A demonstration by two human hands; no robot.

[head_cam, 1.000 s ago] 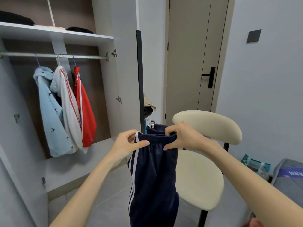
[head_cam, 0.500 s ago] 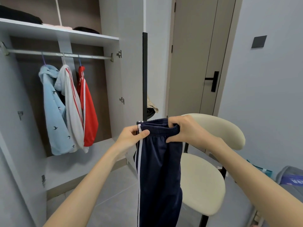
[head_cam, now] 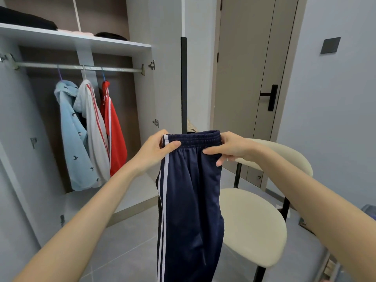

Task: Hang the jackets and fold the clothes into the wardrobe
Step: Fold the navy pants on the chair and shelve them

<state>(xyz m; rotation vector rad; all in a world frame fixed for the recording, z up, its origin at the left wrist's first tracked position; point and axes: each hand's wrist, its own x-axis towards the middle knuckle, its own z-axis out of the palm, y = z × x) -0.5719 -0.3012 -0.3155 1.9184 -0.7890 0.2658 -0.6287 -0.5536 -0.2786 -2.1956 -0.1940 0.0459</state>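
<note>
Navy track pants (head_cam: 191,210) with white side stripes hang straight down in front of me, held up by the elastic waistband. My left hand (head_cam: 156,150) pinches the striped left end of the waistband. My right hand (head_cam: 230,148) grips its right end, fingers curled over the fabric. In the open wardrobe (head_cam: 130,45) at the left, three jackets hang from the rail (head_cam: 77,67): a light blue one (head_cam: 75,139), a white one with red stripes (head_cam: 95,135) and a red one (head_cam: 115,137). The pants' lower legs run out of the frame.
A cream chair (head_cam: 252,224) with black legs stands right behind the pants. The wardrobe's black door edge (head_cam: 183,84) rises behind the waistband. Folded dark clothes (head_cam: 26,20) lie on the top shelf. A closed door (head_cam: 250,78) is at the back, a grey tiled floor below.
Both hands have raised the pants and pulled the waistband wider and flat, so it now stretches straight between them. The view has tilted slightly upward and to the left.
</note>
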